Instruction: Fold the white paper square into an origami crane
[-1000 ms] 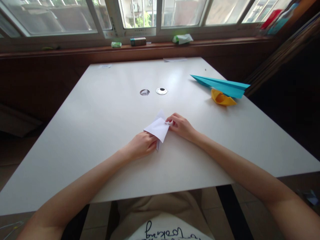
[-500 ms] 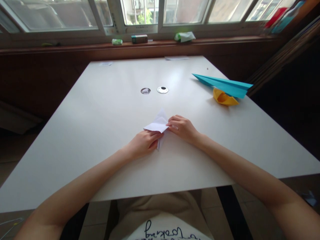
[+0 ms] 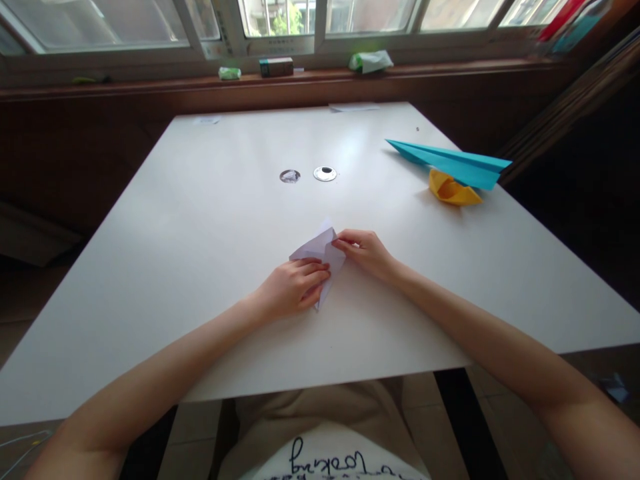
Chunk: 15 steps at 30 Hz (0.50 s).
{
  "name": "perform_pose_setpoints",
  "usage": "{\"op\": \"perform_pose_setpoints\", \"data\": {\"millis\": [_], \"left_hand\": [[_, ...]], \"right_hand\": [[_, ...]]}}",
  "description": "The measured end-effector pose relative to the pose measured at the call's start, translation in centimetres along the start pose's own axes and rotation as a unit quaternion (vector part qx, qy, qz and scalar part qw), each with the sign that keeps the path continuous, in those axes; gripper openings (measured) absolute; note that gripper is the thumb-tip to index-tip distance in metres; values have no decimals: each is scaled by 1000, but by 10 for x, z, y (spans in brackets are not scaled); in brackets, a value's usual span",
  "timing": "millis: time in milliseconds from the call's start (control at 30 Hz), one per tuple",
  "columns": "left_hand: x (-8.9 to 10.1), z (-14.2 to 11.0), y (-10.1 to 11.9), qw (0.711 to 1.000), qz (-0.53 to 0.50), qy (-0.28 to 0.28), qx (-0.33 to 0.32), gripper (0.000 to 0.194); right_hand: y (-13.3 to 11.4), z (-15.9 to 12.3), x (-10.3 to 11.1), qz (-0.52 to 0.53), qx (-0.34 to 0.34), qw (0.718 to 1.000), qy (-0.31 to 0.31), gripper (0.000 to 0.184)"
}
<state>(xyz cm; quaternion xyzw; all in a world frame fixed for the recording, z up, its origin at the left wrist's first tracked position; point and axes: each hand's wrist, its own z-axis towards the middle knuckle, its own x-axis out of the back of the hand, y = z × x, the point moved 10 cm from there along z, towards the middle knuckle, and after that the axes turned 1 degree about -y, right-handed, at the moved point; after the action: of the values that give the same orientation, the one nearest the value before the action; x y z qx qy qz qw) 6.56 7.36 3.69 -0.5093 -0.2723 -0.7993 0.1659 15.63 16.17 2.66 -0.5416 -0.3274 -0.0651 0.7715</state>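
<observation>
A folded sheet of white paper lies on the white table in front of me, its lower tip pointing towards me. My left hand rests over its left lower part, fingers bent and pressed together on the paper, with the thumb side partly hidden. At the upper right of the sheet, my right hand pinches a raised flap between thumb and fingertips. Some of the paper under the left fingers is out of sight.
To the right are a blue paper plane and a yellow paper boat. Two round inserts, one a metal ring, sit in the table. A small box and a tissue pack stand on the windowsill.
The right hand has lifted the front flap of the paper up and away from me, uncovering the left fingers and more of the sheet beneath. The view has tilted slightly.
</observation>
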Motion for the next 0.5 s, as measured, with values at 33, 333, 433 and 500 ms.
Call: {"op": "perform_pose_setpoints", "data": {"millis": [33,333,433,500], "left_hand": [[0,0,-1,1000,0,3,0,25],[-1,2,1,1000,19,20,-13,22],[0,3,4,999,28,24,-22,22],[-1,4,5,999,37,22,-22,24]], "right_hand": [[2,0,-1,11,-8,1000,-1,38],[14,5,-1,34,-45,998,20,32],[14,4,1,27,-42,998,38,26],[13,4,2,18,-37,998,45,26]]}}
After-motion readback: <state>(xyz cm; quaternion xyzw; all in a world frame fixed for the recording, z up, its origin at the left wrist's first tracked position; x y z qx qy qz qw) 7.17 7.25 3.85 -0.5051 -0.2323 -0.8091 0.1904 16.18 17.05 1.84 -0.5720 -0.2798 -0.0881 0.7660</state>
